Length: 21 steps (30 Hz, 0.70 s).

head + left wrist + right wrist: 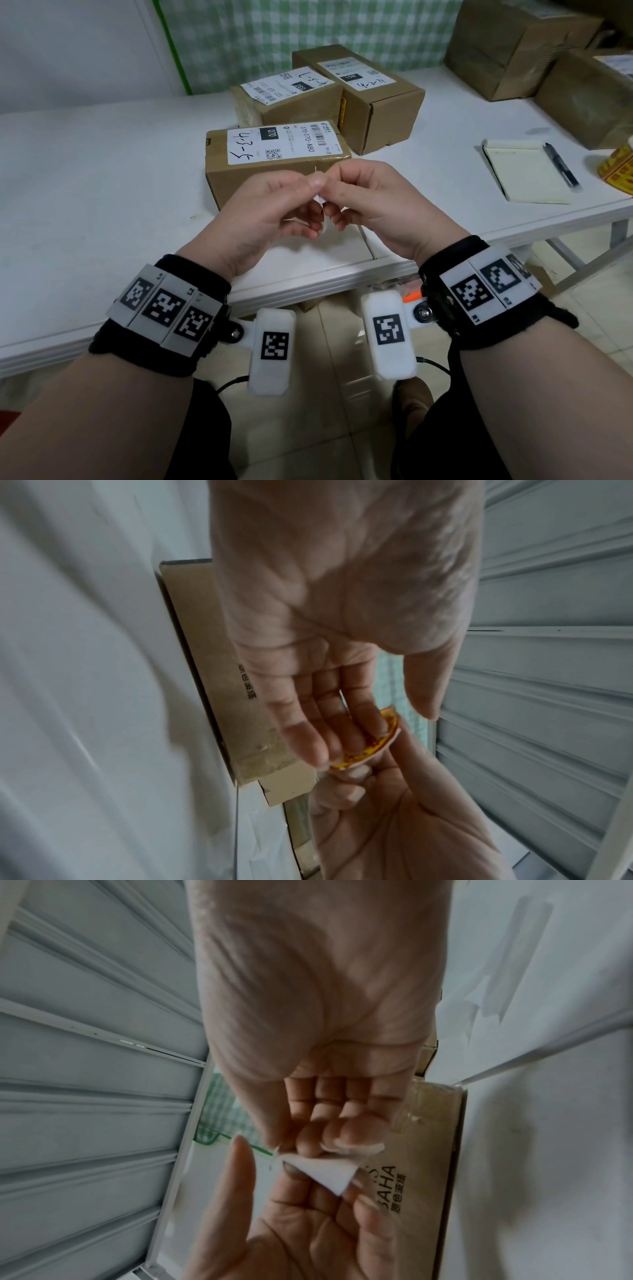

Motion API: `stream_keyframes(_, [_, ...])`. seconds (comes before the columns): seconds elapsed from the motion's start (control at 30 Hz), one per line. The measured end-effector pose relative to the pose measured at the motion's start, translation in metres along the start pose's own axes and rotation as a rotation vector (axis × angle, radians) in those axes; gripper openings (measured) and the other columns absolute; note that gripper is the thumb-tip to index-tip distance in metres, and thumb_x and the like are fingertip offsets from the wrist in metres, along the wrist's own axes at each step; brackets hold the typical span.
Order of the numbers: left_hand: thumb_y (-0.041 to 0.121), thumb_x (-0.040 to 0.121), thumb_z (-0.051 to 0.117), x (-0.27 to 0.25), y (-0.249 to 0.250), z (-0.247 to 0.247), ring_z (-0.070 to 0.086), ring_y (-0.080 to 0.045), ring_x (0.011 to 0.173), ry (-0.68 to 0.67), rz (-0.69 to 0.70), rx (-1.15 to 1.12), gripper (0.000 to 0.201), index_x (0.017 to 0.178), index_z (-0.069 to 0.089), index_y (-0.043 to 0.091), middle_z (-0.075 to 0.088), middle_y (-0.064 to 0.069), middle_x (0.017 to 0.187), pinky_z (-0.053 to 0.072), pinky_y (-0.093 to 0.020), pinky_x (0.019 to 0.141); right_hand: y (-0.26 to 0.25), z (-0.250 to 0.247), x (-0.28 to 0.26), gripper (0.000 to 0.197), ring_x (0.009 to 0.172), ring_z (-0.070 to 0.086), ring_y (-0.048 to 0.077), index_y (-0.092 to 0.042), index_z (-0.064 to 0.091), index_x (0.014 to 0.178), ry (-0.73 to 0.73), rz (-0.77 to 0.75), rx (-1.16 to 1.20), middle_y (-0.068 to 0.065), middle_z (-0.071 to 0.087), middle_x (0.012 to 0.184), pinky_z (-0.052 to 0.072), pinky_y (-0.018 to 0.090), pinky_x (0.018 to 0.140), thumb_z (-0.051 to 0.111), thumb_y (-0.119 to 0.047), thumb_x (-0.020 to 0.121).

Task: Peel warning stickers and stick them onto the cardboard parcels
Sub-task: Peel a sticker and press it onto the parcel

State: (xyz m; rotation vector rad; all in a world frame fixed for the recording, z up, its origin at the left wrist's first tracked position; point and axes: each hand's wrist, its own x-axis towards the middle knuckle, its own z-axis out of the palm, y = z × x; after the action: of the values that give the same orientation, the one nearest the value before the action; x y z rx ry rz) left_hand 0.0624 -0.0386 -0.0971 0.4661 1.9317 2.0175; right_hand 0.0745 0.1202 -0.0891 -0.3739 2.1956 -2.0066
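Note:
My left hand [308,192] and right hand [334,192] meet above the table's front edge and both hold one small warning sticker [320,202]. The sticker's yellow-orange face [373,742] shows behind my left fingers [318,739]. Its white backing [325,1173] shows under my right fingertips [342,1139], which pinch its top edge. Just beyond the hands lies the nearest cardboard parcel [274,168] with a white shipping label. Two more labelled parcels [287,99] [373,99] stand behind it.
A yellow sticker roll [618,168] sits at the table's right edge, next to a notepad [524,174] with a black pen [561,164] on it. Larger brown boxes [513,44] [589,96] stand at the back right. The white table [102,171] stretches left.

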Motion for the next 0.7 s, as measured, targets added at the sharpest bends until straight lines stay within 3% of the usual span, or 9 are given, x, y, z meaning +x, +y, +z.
stream_keyframes(0.17, [0.023, 0.077, 0.060, 0.000, -0.002, 0.002, 0.057, -0.014, 0.060, -0.008, 0.013, -0.059, 0.018, 0.071, 0.057, 0.005, 0.060, -0.005, 0.066, 0.052, -0.021, 0.060, 0.002, -0.003, -0.001, 0.020, 0.058, 0.051, 0.011, -0.008, 0.055, 0.075, -0.045, 0.002, 0.090, 0.006, 0.053, 0.066, 0.045, 0.019, 0.056, 0.050, -0.006, 0.094])
stream_keyframes(0.37, [0.014, 0.080, 0.057, 0.004, -0.005, 0.000, 0.061, -0.017, 0.067, -0.020, -0.017, -0.232, 0.013, 0.069, 0.061, 0.009, 0.062, -0.010, 0.071, 0.054, -0.024, 0.062, 0.005, -0.010, -0.001, 0.020, 0.058, 0.056, 0.009, -0.008, 0.052, 0.074, -0.087, 0.020, 0.294, -0.006, 0.059, 0.057, 0.049, 0.020, 0.061, 0.047, -0.007, 0.093])
stream_keyframes(0.53, [0.011, 0.081, 0.052, 0.004, -0.004, -0.001, 0.064, -0.016, 0.068, -0.048, -0.009, -0.357, 0.020, 0.063, 0.062, 0.012, 0.062, -0.003, 0.065, 0.056, -0.025, 0.066, 0.007, -0.012, -0.002, 0.018, 0.059, 0.058, 0.010, -0.007, 0.050, 0.075, -0.096, 0.031, 0.447, -0.001, 0.062, 0.064, 0.052, 0.020, 0.062, 0.045, -0.007, 0.091])
stream_keyframes(0.7, [0.010, 0.079, 0.054, 0.005, -0.006, -0.002, 0.065, -0.019, 0.072, -0.047, -0.023, -0.250, 0.020, 0.061, 0.063, 0.015, 0.068, -0.006, 0.070, 0.057, -0.027, 0.069, 0.006, -0.010, 0.001, 0.020, 0.054, 0.056, 0.013, -0.009, 0.056, 0.072, -0.024, 0.075, 0.289, 0.002, 0.059, 0.059, 0.051, 0.023, 0.057, 0.052, -0.017, 0.089])
